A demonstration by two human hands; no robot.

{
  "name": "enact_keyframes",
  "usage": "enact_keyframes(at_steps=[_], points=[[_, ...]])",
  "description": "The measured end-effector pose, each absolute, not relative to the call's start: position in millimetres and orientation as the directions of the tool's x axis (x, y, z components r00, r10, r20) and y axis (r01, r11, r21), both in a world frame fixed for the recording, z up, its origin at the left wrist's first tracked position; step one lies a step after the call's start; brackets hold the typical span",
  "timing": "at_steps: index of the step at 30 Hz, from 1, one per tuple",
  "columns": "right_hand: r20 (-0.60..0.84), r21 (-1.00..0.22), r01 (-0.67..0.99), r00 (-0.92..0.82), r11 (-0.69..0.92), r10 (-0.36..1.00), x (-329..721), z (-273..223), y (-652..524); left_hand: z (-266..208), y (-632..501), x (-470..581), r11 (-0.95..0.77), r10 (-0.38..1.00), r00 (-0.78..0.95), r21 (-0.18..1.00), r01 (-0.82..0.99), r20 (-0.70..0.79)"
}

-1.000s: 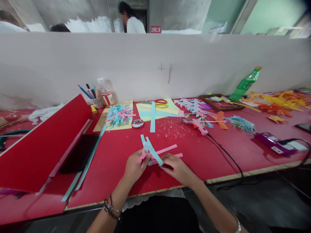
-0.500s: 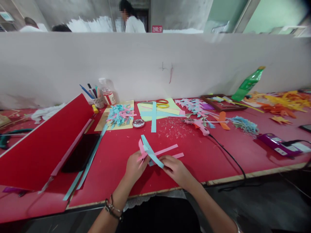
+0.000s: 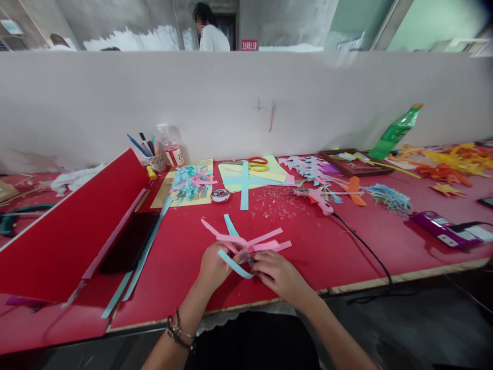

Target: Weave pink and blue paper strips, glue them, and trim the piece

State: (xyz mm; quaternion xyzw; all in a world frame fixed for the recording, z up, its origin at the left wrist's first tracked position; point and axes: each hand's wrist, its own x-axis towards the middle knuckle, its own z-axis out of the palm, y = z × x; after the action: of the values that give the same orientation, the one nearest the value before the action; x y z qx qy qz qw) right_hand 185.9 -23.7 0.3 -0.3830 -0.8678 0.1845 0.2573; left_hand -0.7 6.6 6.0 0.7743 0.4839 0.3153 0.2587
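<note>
Close to the table's front edge, both hands work on a small bundle of crossed paper strips. My left hand (image 3: pixel 216 264) is closed on the bundle where pink paper strips (image 3: pixel 233 239) cross. My right hand (image 3: pixel 275 271) pinches a light blue paper strip (image 3: pixel 235 266), which curves toward me in an arc below the pink ones. Another blue end (image 3: pixel 230 224) points away from me, and pink ends fan out to the left and right. Fingers hide the middle where the strips meet. Beyond the hands, a loose blue strip (image 3: pixel 245 187) lies partly over pale yellow paper.
A pink glue gun (image 3: pixel 314 199) lies right of centre, its black cord running over the front edge. Scissors (image 3: pixel 259 164) rest on the paper. A red board (image 3: pixel 77 231) leans beside a black phone (image 3: pixel 129 244) at left. A green bottle (image 3: pixel 395 134) tilts at back right.
The blue strip has swung down from above the bundle to a curve on the near side. Pink strips have spread out flatter over the top, and both hands have drawn closer together.
</note>
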Motion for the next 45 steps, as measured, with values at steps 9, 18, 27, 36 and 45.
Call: enact_keyframes(at_steps=[9, 18, 27, 36, 45], points=[[0.347, -0.472, 0.575, -0.576, 0.668, 0.74, 183.7, 2.8, -26.5, 2.1, 8.7, -5.8, -0.484, 0.861, 0.419, 0.717, 0.503, 0.287], [0.318, -0.478, 0.611, -0.549, 0.631, 0.773, 183.4, 2.1, -28.1, 2.8, 10.5, -9.5, -0.542, 0.815, 0.524, 0.646, 0.537, 0.247], [0.289, -0.493, 0.606, -0.563, 0.625, 0.774, 184.2, 3.7, -27.1, 6.5, 7.7, -6.8, -0.485, 0.86, 0.454, 0.646, 0.59, 0.231], [0.276, -0.546, 0.574, -0.565, 0.61, 0.778, 184.3, 6.4, -28.0, 9.5, 8.1, -7.1, -0.494, 0.854, 0.473, 0.629, 0.601, 0.218], [0.303, -0.569, 0.555, -0.545, 0.607, 0.782, 183.9, 7.9, -29.0, 7.3, 7.7, -8.0, -0.549, 0.817, 0.503, 0.647, 0.529, 0.282]])
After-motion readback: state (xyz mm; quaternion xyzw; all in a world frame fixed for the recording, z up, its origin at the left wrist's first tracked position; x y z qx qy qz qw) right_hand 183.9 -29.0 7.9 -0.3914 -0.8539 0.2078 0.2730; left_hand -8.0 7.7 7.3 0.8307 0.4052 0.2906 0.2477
